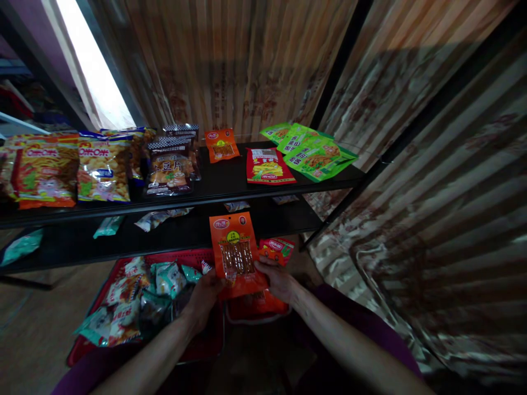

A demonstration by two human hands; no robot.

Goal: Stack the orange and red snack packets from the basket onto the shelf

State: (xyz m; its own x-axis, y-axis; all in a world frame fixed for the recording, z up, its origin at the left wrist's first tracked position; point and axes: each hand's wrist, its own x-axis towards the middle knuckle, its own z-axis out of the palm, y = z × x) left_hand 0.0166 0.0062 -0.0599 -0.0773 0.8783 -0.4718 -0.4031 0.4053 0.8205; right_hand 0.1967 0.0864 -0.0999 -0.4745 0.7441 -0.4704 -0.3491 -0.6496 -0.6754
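Note:
An orange snack packet (239,255) with a clear window showing brown sticks is held up between my hands. My left hand (206,296) grips its lower left edge, and my right hand (275,277) pinches the lower right side. Behind and below it sits a smaller red basket (257,319) with more orange packets (263,303) and a red packet (284,246). A similar orange packet (222,145) lies on the black upper shelf (224,184), left of a red packet with yellow pieces (269,166).
Green packets (315,153) lie overlapping at the shelf's right end. Brown packets (171,167) and yellow snack bags (102,167) stand on the left. A larger red basket (99,296) holds several teal and white packets. The lower shelf (197,233) carries scattered packets. A dark post (370,170) rises at right.

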